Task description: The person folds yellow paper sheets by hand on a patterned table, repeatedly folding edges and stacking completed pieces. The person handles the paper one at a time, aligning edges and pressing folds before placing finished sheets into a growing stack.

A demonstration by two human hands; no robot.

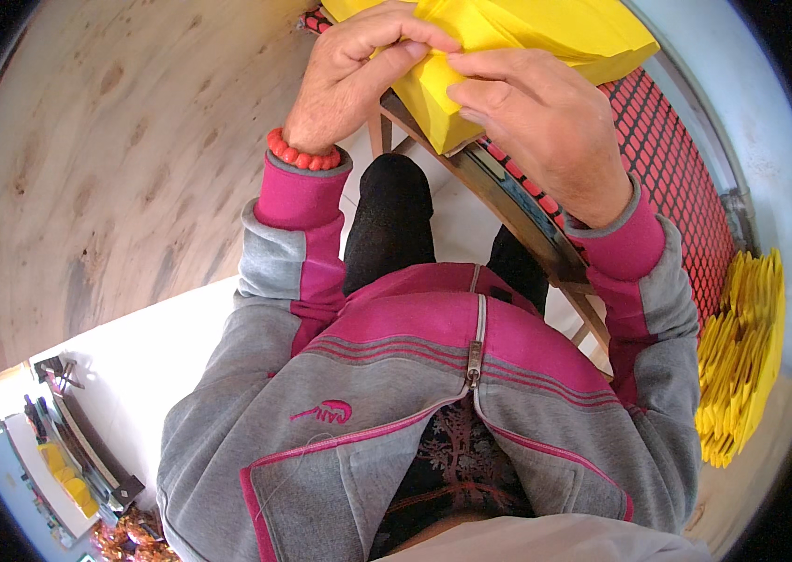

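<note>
Yellow folded sheet (527,28) over red-and-black mat (682,178), long axis seemingly crosswise; pinched at near fold by left hand (349,80) and right hand (550,122), both equally near, fingertips nearly meeting, bulk lying beyond.

The material (546,33) is over the table (682,178), far in the scene; the left hand (359,70) and, to its right, the right hand (546,122) are on it. A pile of pieces (740,361) is at the right, nearer. At the left is the board (124,169), and the left knee (391,211) is between board and table
</note>
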